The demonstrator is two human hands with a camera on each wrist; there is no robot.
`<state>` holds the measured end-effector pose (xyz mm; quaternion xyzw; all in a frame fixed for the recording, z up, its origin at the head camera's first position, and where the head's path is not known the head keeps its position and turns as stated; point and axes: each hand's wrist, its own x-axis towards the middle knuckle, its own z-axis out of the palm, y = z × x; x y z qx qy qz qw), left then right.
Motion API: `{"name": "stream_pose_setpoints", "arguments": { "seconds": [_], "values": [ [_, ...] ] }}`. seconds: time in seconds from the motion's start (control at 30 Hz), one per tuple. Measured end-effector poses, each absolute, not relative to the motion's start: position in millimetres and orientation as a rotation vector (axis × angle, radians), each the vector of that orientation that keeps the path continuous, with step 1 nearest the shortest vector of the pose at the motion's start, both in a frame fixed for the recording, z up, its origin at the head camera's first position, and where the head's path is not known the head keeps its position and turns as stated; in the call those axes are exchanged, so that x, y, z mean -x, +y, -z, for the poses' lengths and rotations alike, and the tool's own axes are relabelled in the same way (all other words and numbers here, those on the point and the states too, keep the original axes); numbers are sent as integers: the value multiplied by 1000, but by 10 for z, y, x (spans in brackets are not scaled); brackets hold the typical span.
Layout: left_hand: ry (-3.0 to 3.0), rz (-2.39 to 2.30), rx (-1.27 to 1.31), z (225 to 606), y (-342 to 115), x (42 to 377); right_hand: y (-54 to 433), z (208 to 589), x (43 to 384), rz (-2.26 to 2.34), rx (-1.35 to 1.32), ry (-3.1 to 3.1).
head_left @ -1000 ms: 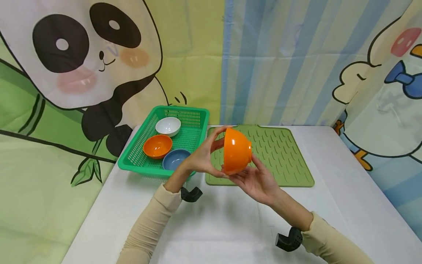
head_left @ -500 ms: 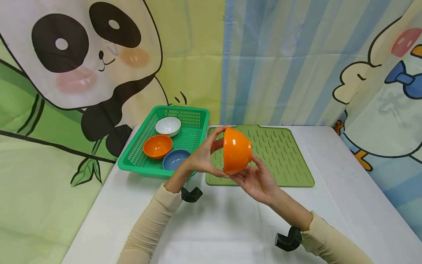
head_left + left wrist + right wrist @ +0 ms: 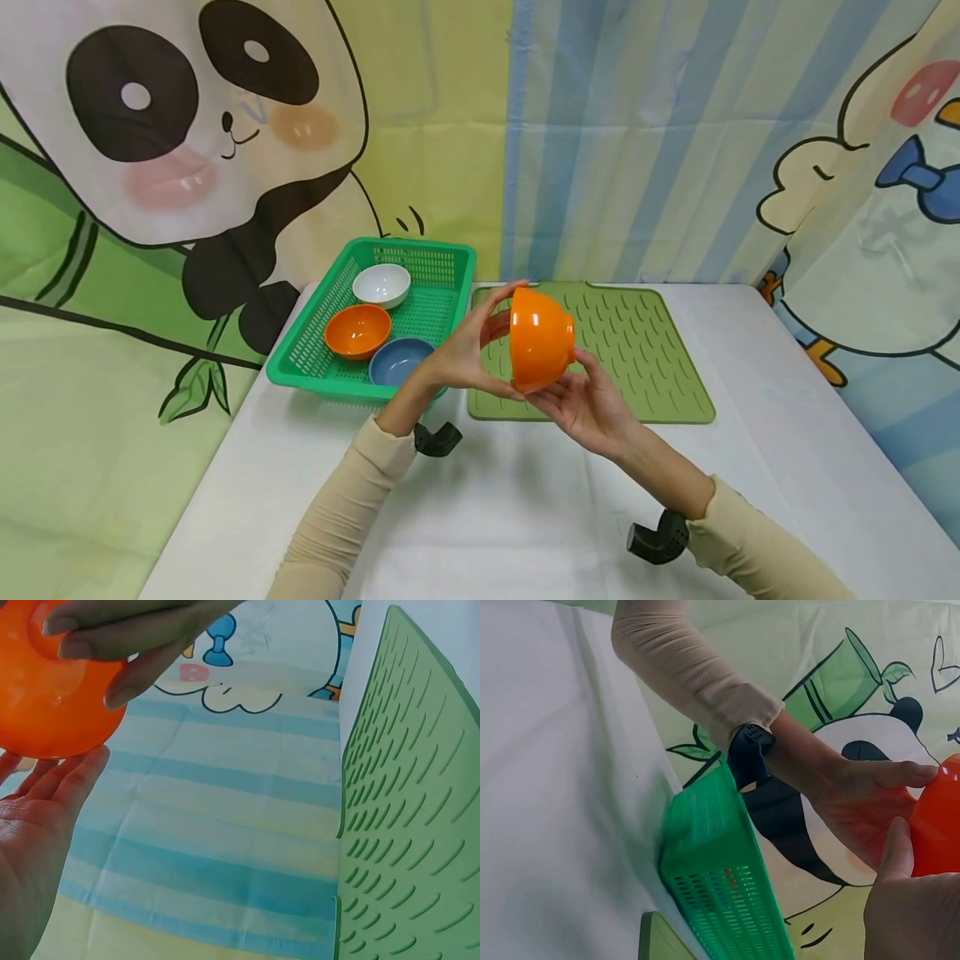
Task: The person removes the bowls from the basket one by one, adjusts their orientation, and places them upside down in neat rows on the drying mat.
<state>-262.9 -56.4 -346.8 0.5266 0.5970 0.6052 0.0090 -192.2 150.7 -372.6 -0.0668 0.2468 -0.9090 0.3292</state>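
A glossy orange bowl (image 3: 540, 342) is held up on its side over the near left part of the green mat (image 3: 637, 350), its mouth facing left and its foot facing right. My left hand (image 3: 468, 354) grips it at the rim, fingers at the top and thumb at the bottom. From the lower right, my right hand (image 3: 588, 412) holds the bowl by its underside and foot. In the left wrist view, right-hand fingers (image 3: 142, 641) lie across the bowl's base. The right wrist view shows the left thumb (image 3: 907, 774) at the rim. The bowl's inside is hidden.
Left of the mat stands a green perforated plastic basket (image 3: 471, 271). In it are a white bowl (image 3: 382, 286), another orange bowl (image 3: 358, 332) and a blue bowl (image 3: 400, 362). A white cloth (image 3: 510, 517) covers the table; a printed cartoon curtain (image 3: 615, 150) hangs behind.
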Motion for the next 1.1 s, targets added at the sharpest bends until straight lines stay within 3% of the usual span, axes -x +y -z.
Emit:
{"name": "stream_pose_setpoints", "arguments": {
  "seconds": [0.5, 0.8, 1.1],
  "values": [
    [1898, -1875, -1592, 3492, -590, 2675, 1665, 3654, 2008, 2341, 126, 906],
    [1956, -1788, -1528, 3279, -622, 2481, 1915, 3547, 2111, 2194, 85, 1123],
    [2192, -1598, -1572, 3355, -567, 2444, 2107, 3400, 2250, 1966, 52, 1536]
  ]
}}
